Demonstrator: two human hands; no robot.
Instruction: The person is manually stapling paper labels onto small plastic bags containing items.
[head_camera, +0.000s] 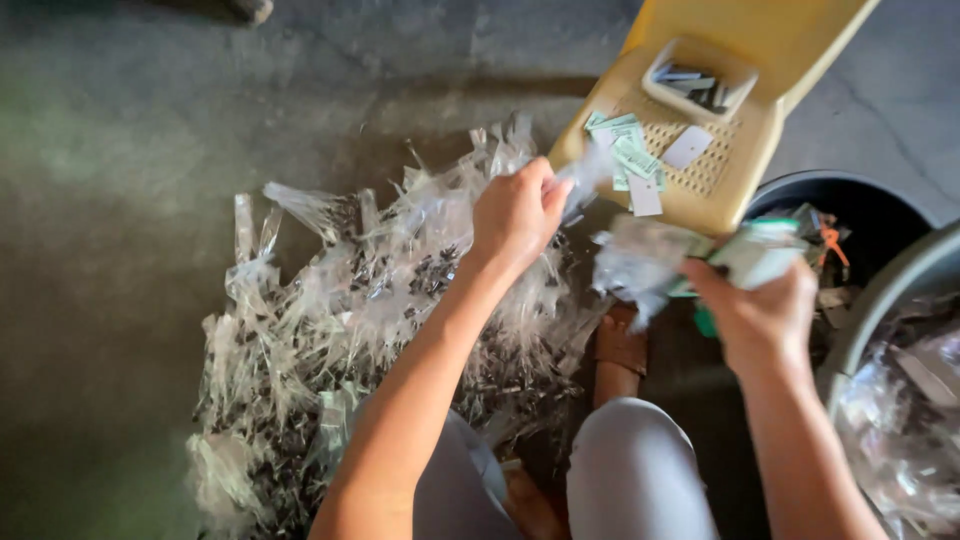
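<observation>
**Sorting clear packets and paper tags on the floor**

On the grey concrete floor (120, 150), at about nine o'clock from the person's knees, lies a wide heap of crinkled clear plastic packets with small dark pieces inside (340, 330). The left hand (515, 215) is raised above the heap's one o'clock edge, its fingers closed around a clear plastic packet (588, 172) that it pinches by one end. The right hand (765, 315), at three o'clock from the left, grips a bunch of pale green and white paper tags together with a blurred clear packet (650, 262); its fingers are curled shut on the bunch.

At twelve o'clock stands a yellow plastic stool (760, 40), and on its perforated seat lie loose green and white paper tags (632, 160). A small beige tray with grey strips (700, 85) rests on the stool just beyond them. At two o'clock from the right hand sits a round black bucket (860, 205) with scraps inside, and at four o'clock a grey tub holding more clear plastic (900, 400).

Judging by the size of the heap against the amount in the tub, I would guess much of the work is left, though which pile is finished cannot be told.
</observation>
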